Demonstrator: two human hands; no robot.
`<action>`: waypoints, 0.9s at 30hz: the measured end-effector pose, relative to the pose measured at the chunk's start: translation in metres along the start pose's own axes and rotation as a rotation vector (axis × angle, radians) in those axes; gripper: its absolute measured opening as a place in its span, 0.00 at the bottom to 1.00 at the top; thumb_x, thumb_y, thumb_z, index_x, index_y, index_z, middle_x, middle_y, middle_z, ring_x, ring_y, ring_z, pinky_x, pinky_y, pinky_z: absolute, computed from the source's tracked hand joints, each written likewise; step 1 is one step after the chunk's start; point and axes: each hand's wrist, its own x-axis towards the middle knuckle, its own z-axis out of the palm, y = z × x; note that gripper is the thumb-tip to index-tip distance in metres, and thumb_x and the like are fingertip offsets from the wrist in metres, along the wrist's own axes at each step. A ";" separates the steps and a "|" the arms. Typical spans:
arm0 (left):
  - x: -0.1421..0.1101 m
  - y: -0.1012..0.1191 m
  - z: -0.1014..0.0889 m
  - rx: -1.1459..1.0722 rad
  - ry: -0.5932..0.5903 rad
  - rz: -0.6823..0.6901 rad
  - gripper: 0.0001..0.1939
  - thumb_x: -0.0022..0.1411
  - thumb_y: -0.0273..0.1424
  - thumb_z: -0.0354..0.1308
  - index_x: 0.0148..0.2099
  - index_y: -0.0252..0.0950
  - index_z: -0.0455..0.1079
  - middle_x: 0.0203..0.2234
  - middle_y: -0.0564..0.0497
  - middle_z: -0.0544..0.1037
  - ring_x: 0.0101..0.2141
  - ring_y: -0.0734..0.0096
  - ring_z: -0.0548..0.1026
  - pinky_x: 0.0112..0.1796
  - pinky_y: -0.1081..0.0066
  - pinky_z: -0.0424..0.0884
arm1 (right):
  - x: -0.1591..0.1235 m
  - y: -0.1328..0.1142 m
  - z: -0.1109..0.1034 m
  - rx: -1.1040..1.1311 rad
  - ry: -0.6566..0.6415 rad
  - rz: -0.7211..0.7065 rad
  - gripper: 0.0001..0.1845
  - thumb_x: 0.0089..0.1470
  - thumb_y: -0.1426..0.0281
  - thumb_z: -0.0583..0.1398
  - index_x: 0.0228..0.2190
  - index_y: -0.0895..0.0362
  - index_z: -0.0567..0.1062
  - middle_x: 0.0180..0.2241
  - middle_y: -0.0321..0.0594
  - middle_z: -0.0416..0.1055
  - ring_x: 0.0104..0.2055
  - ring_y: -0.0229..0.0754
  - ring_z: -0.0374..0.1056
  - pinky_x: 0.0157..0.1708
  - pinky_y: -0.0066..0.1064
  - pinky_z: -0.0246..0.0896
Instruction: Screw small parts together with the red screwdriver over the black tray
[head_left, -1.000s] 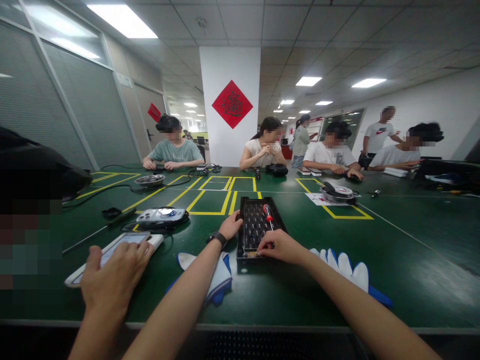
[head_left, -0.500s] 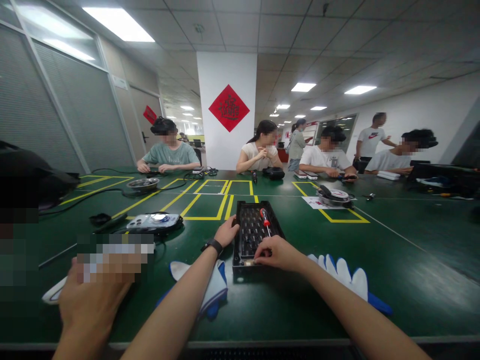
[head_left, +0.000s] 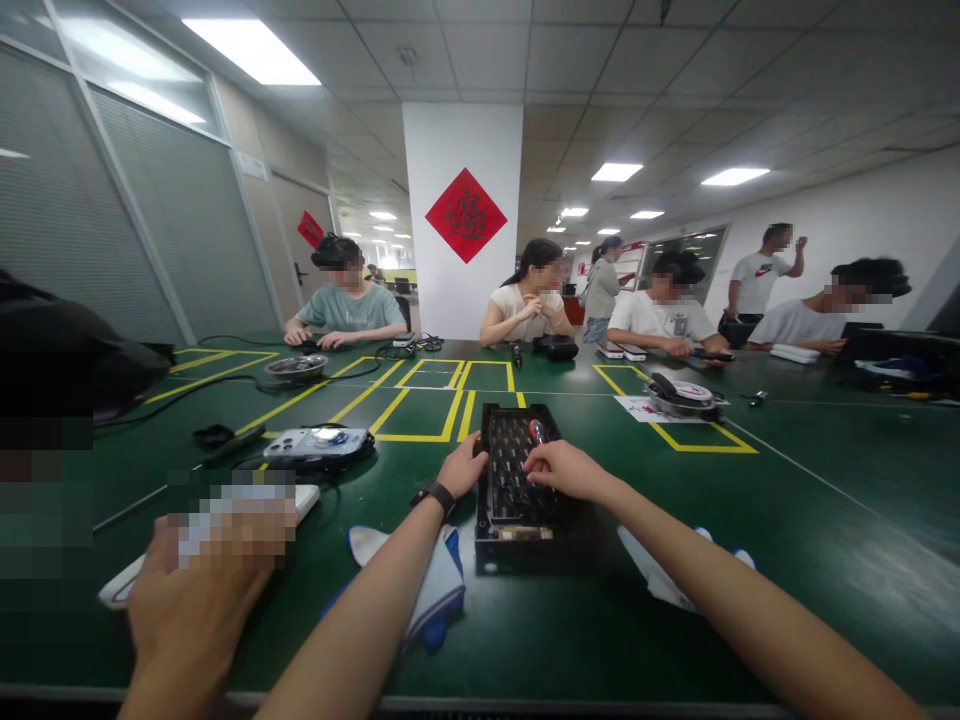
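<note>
A black tool case (head_left: 517,560) lies on the green table with rows of small metal pieces in it. A tan piece lies in its near compartment. My left hand (head_left: 461,468) grips the case's left edge, thumb on top. Over the middle of the case, my right hand (head_left: 566,470) has thumb and fingers pinched together; whatever is between them is hidden. Just beyond those fingers is a screwdriver (head_left: 536,432) with a red and black handle, its shaft covered by my hand. White and blue gloves (head_left: 439,590) lie under my left forearm, with another glove (head_left: 660,570) by my right.
At lower left another person's hand (head_left: 195,590) holds a white device. Beyond it lies a phone (head_left: 315,443) with cables. Metal bowls (head_left: 296,368) and yellow tape rectangles mark the green table (head_left: 825,560). Several people sit across it.
My right hand has moved from the near compartment up over the middle of the case, close to the screwdriver handle. My left hand keeps its place on the edge. The view has shifted slightly.
</note>
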 end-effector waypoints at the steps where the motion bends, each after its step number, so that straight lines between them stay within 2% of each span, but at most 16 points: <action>1: 0.000 0.000 0.000 0.007 0.002 -0.003 0.28 0.52 0.31 0.49 0.57 0.35 0.56 0.53 0.45 0.62 0.51 0.64 0.63 0.51 0.68 0.55 | 0.005 0.004 0.004 -0.041 -0.013 0.018 0.09 0.44 0.68 0.60 0.31 0.56 0.75 0.26 0.36 0.72 0.28 0.35 0.65 0.28 0.24 0.55; 5: 0.000 0.002 0.000 0.014 0.001 -0.012 0.29 0.51 0.30 0.49 0.57 0.35 0.55 0.53 0.46 0.63 0.51 0.64 0.63 0.51 0.68 0.55 | 0.018 0.005 0.014 -0.121 -0.031 0.021 0.10 0.43 0.65 0.60 0.30 0.54 0.75 0.27 0.35 0.73 0.30 0.35 0.66 0.27 0.24 0.54; 9: 0.000 0.003 -0.001 0.017 -0.002 -0.010 0.28 0.51 0.30 0.49 0.56 0.35 0.57 0.53 0.47 0.64 0.51 0.64 0.63 0.51 0.68 0.55 | 0.023 -0.003 0.014 -0.202 -0.010 -0.028 0.08 0.43 0.66 0.60 0.30 0.53 0.75 0.28 0.33 0.73 0.30 0.35 0.66 0.27 0.24 0.53; 13: -0.001 0.005 -0.002 0.026 -0.005 0.000 0.28 0.51 0.30 0.49 0.56 0.35 0.57 0.53 0.46 0.64 0.51 0.65 0.63 0.51 0.68 0.55 | 0.027 -0.001 0.013 -0.265 -0.057 -0.002 0.08 0.41 0.66 0.62 0.28 0.53 0.75 0.28 0.34 0.73 0.31 0.37 0.67 0.26 0.25 0.52; 18: -0.002 0.004 -0.001 0.011 0.010 -0.030 0.27 0.51 0.30 0.49 0.56 0.36 0.58 0.52 0.48 0.65 0.51 0.63 0.63 0.50 0.69 0.56 | 0.029 0.013 0.016 -0.170 -0.094 -0.023 0.06 0.44 0.67 0.60 0.27 0.54 0.75 0.27 0.34 0.73 0.30 0.35 0.66 0.27 0.23 0.54; 22: 0.007 0.004 0.000 0.014 0.032 -0.129 0.24 0.54 0.34 0.45 0.54 0.38 0.60 0.50 0.49 0.67 0.49 0.62 0.65 0.48 0.66 0.58 | 0.028 0.021 0.017 -0.072 -0.080 -0.058 0.09 0.42 0.69 0.61 0.30 0.56 0.74 0.27 0.35 0.71 0.28 0.34 0.65 0.27 0.23 0.54; 25: 0.017 0.006 0.002 0.105 0.005 -0.147 0.21 0.53 0.38 0.46 0.49 0.40 0.64 0.48 0.48 0.69 0.48 0.57 0.65 0.46 0.61 0.58 | 0.026 0.022 0.014 0.021 -0.116 -0.126 0.09 0.44 0.69 0.60 0.32 0.57 0.74 0.26 0.35 0.71 0.27 0.33 0.64 0.28 0.23 0.55; 27: 0.022 0.007 0.004 0.174 -0.006 -0.150 0.19 0.51 0.38 0.49 0.45 0.41 0.67 0.45 0.47 0.71 0.46 0.53 0.65 0.45 0.59 0.58 | 0.024 0.021 0.010 0.011 -0.063 -0.162 0.09 0.47 0.66 0.58 0.31 0.57 0.74 0.27 0.36 0.71 0.29 0.34 0.64 0.31 0.24 0.55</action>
